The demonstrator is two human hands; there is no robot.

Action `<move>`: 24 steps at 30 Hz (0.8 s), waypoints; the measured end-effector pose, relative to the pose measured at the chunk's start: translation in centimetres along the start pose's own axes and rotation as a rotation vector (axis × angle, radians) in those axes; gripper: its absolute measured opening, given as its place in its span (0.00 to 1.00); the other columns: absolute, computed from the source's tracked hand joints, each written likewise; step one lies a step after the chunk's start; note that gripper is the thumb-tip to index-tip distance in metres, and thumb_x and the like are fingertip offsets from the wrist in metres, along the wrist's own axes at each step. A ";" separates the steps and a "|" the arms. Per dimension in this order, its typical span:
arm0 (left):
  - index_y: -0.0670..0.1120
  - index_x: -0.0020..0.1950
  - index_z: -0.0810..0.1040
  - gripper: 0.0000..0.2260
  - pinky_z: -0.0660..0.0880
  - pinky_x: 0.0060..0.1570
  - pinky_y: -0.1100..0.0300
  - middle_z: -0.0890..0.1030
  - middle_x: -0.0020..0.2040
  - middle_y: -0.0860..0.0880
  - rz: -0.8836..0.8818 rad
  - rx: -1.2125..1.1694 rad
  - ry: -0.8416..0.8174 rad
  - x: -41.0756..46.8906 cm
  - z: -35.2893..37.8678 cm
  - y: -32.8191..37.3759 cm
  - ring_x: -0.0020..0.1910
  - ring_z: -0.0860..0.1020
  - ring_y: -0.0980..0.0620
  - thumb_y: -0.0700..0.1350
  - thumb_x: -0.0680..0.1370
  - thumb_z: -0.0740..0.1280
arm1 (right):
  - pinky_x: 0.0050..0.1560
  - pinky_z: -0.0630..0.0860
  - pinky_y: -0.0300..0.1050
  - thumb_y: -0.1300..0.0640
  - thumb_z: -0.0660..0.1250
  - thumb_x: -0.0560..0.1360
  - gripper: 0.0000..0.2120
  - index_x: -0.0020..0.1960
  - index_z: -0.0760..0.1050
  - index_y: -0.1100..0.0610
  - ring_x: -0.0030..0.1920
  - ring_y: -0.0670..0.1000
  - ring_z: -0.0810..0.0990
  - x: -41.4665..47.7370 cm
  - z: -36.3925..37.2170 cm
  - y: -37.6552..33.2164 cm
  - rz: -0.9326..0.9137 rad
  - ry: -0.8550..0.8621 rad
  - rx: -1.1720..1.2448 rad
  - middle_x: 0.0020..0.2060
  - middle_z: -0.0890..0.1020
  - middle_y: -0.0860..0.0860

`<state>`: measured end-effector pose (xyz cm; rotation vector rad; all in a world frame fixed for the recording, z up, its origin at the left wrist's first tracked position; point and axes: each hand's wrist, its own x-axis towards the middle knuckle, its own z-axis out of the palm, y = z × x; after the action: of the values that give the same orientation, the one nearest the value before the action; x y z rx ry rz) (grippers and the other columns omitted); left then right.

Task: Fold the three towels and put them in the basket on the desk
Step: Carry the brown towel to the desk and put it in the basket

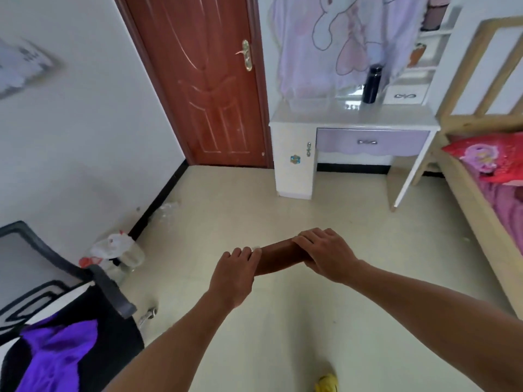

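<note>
Tiled floor (254, 199), desk (353, 117) ahead, both hands (235, 271) (325, 254) clasping folded brown towel (278, 257)

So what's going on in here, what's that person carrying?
A person is standing in a bedroom, holding a folded brown towel out in front with both hands: the left hand grips one end, the right hand the other. They are facing a white desk with a clear basket and a dark bottle on top. A purple cloth lies on the chair at the left. The basket looks empty, though it is hard to tell.
</note>
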<state>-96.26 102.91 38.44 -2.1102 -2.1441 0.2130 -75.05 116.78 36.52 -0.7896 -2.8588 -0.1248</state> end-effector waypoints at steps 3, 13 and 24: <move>0.46 0.58 0.78 0.27 0.75 0.34 0.57 0.81 0.42 0.50 0.018 -0.018 0.019 8.0 -1.0 -0.6 0.36 0.79 0.49 0.43 0.60 0.76 | 0.44 0.78 0.49 0.51 0.72 0.68 0.21 0.59 0.73 0.52 0.47 0.54 0.81 4.5 -0.2 6.4 0.023 0.007 -0.027 0.52 0.82 0.51; 0.47 0.56 0.78 0.26 0.72 0.31 0.58 0.80 0.39 0.51 0.131 -0.052 0.041 30.9 -1.5 -3.3 0.33 0.77 0.50 0.44 0.59 0.77 | 0.46 0.78 0.47 0.50 0.73 0.67 0.21 0.58 0.74 0.51 0.47 0.52 0.82 16.1 1.7 23.2 0.145 0.018 -0.036 0.51 0.83 0.49; 0.47 0.72 0.64 0.23 0.71 0.52 0.55 0.77 0.59 0.47 0.214 -0.118 0.104 59.0 -1.1 -10.8 0.54 0.76 0.47 0.44 0.77 0.62 | 0.42 0.77 0.46 0.50 0.69 0.63 0.20 0.55 0.75 0.51 0.45 0.53 0.82 35.4 4.2 41.7 0.265 0.036 -0.064 0.47 0.83 0.47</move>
<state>-107.67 161.77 41.01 -2.3602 -1.9169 -0.0033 -84.01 170.71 40.48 -1.1562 -2.6980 -0.1932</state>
